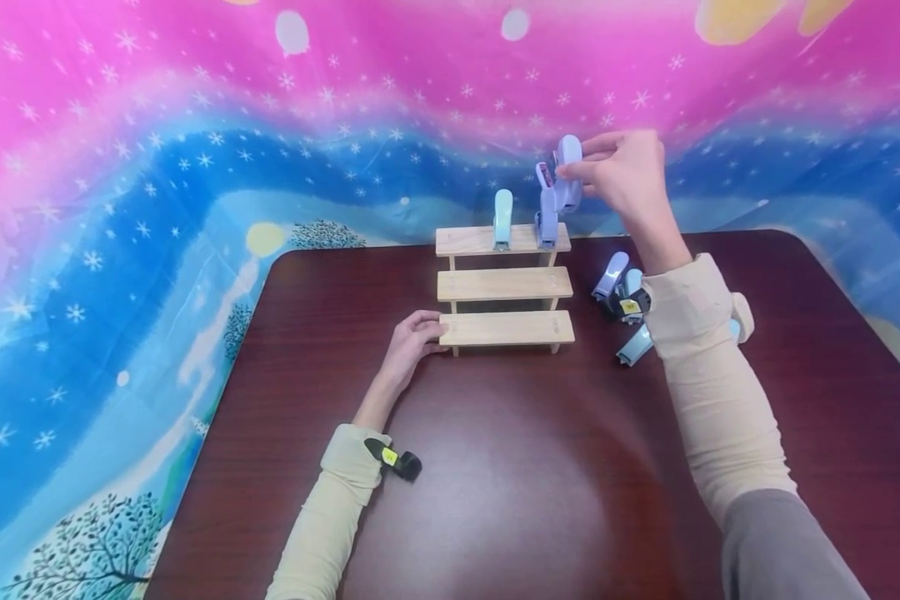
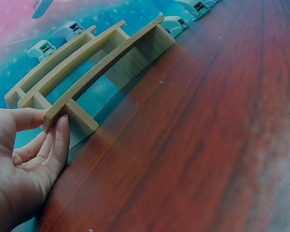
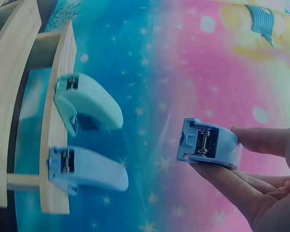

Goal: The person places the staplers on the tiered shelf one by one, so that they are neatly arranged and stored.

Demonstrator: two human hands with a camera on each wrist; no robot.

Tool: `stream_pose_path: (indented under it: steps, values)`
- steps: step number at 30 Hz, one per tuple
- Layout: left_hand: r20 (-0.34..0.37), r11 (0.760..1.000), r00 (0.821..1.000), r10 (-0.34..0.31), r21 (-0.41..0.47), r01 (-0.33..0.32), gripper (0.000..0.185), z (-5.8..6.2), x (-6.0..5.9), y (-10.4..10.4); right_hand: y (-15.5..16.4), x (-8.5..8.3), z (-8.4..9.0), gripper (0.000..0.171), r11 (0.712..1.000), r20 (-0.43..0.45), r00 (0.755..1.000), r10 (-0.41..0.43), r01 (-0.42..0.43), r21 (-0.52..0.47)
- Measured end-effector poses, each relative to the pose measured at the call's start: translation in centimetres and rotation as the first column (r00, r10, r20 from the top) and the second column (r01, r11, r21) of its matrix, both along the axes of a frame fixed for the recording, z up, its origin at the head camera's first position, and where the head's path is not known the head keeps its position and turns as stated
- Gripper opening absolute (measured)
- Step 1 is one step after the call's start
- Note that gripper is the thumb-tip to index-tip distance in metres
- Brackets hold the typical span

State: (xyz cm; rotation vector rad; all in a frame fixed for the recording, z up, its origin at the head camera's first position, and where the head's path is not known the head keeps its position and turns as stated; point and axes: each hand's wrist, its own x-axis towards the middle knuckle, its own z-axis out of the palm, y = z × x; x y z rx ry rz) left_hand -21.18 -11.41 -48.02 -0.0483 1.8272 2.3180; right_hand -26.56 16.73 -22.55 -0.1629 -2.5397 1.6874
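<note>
A three-tier wooden shelf [image 1: 504, 285] stands on the dark table [image 1: 495, 467]. Two light blue staplers [image 1: 502, 218] [image 1: 546, 223] stand upright on its top tier; the right wrist view shows them too [image 3: 87, 104] [image 3: 84, 169]. My right hand [image 1: 581, 162] pinches a third light blue stapler [image 1: 568, 167] in the air, just above the right end of the top tier. The right wrist view shows that stapler [image 3: 210, 143] between thumb and fingers [image 3: 251, 140]. My left hand [image 1: 429, 333] holds the left end of the bottom tier, thumb behind and index finger [image 2: 62, 140] in front of the shelf [image 2: 101, 63].
Several more blue staplers [image 1: 611, 275] [image 1: 635, 344] lie on the table right of the shelf, partly behind my right forearm. A starry pink and blue cloth [image 1: 120, 208] covers the back and left. Bare table spreads in front of the shelf.
</note>
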Motion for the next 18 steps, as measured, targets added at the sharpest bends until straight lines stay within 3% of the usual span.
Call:
stream_pose_path:
  steps: [8,18]
  values:
    - [-0.006,1.000,1.000,-0.009,0.003,0.009,0.031,0.4,0.0,-0.1,-2.5,-0.7,-0.1,0.055,1.000,0.009,1.000,0.007,-0.007,-0.010]
    - [-0.010,1.000,1.000,-0.007,0.002,0.007,0.029,0.2,0.1,-0.1,-5.8,-1.6,-1.5,0.052,0.988,0.042,0.997,0.061,-0.066,0.137]
